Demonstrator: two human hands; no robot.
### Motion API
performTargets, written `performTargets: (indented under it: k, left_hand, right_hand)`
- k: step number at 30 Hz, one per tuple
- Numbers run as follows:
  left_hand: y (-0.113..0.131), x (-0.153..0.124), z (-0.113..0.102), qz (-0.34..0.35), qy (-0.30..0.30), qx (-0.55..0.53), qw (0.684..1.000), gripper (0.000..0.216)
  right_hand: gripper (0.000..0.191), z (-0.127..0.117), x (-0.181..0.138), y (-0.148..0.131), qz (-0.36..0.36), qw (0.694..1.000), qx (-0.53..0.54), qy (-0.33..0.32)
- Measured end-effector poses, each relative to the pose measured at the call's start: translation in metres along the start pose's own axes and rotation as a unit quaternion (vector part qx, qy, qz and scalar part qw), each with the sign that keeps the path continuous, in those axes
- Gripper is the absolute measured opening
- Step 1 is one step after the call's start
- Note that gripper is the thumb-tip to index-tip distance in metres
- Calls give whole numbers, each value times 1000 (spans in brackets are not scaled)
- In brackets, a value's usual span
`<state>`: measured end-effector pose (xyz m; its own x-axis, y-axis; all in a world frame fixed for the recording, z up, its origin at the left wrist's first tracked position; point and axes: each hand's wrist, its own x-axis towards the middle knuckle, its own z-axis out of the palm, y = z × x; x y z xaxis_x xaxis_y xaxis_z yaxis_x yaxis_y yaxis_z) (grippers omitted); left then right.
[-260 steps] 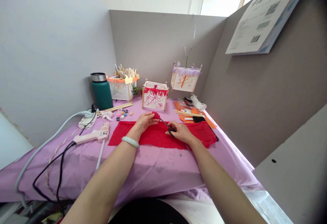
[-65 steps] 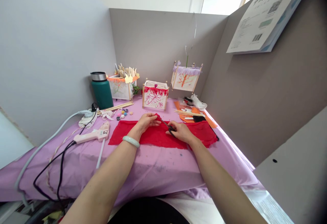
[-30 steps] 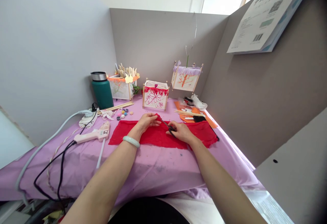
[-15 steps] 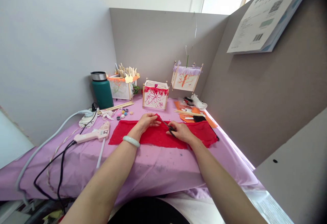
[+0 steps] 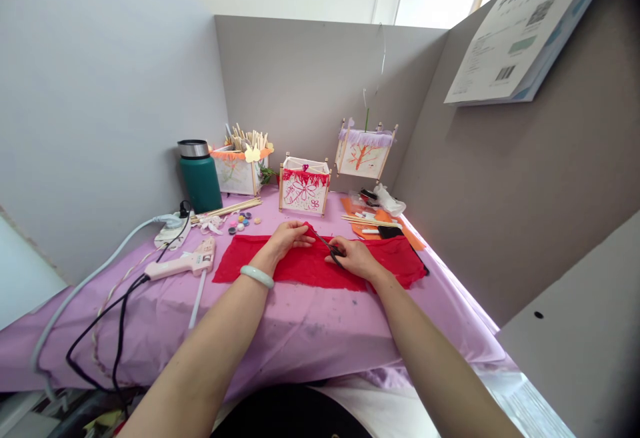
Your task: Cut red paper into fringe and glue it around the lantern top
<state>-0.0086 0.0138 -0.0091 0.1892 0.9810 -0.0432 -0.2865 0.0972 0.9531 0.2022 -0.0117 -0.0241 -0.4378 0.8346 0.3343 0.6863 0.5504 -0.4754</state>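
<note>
A red sheet of fabric lies flat on the purple table cover. My left hand is closed in a pinch on the sheet's raised far edge. My right hand grips black scissors, whose blades point up-left to the pinched red edge beside my left fingertips. A pale green bangle sits on my left wrist.
A glue gun with black cord lies at the left, beside a power strip and small coloured buttons. At the back stand a green flask, a stick box and two paper lanterns. Orange paper and sticks lie right.
The bunched red edge in my left hand has flattened since the earliest frame. Over the last second both hands and the scissors hold almost still.
</note>
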Motion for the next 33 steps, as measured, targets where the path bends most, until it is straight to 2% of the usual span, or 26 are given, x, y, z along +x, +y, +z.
performTargets:
  k: [11,20,33]
  left_hand:
    - [1,-1,1,-4,2,5,1000,5]
    - [0,0,0,-8,2,10,1000,14]
    - [0,-1,1,-7,4,14,1000,14]
  right_hand:
    - [32,-1,-1,0,-2,1000,2,-1]
    - [32,0,0,1,3,1000,-2,0]
    - [31,-1,0,0,1,1000,-7,-2]
